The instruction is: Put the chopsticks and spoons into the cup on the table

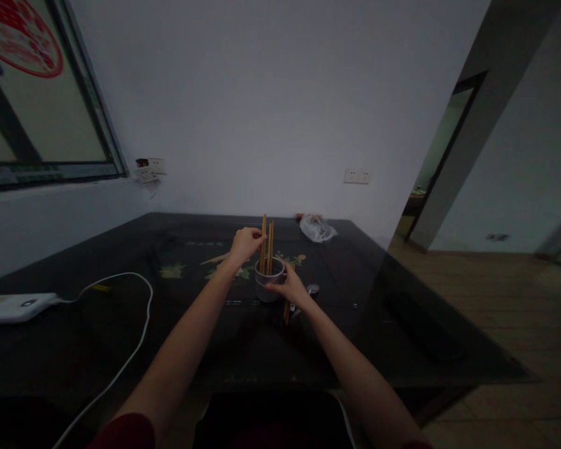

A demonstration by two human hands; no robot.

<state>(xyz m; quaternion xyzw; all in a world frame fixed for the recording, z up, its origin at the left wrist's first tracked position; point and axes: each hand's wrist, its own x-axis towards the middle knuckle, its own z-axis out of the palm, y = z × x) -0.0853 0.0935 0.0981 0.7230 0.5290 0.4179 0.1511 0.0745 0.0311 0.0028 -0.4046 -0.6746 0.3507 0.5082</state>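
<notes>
A light-coloured cup [263,292] stands on the dark table in front of me. Several wooden chopsticks [270,243] rise upright out of it. My left hand [247,242] is closed near the upper part of the leftmost chopsticks, with thumb and fingertips pinching them. My right hand [293,288] grips the cup from its right side, thumb across the front; the fingers behind are hidden. Just right of the cup, partly under my right wrist, more chopsticks [287,313] lie on the table beside a spoon [313,289].
The dark table [355,337] has a flower pattern behind the cup. A crumpled plastic bag [316,229] lies near the wall. At the left, a white power bank [19,308] has a white cable [146,324] running off the front edge. A dark long object [421,324] lies right.
</notes>
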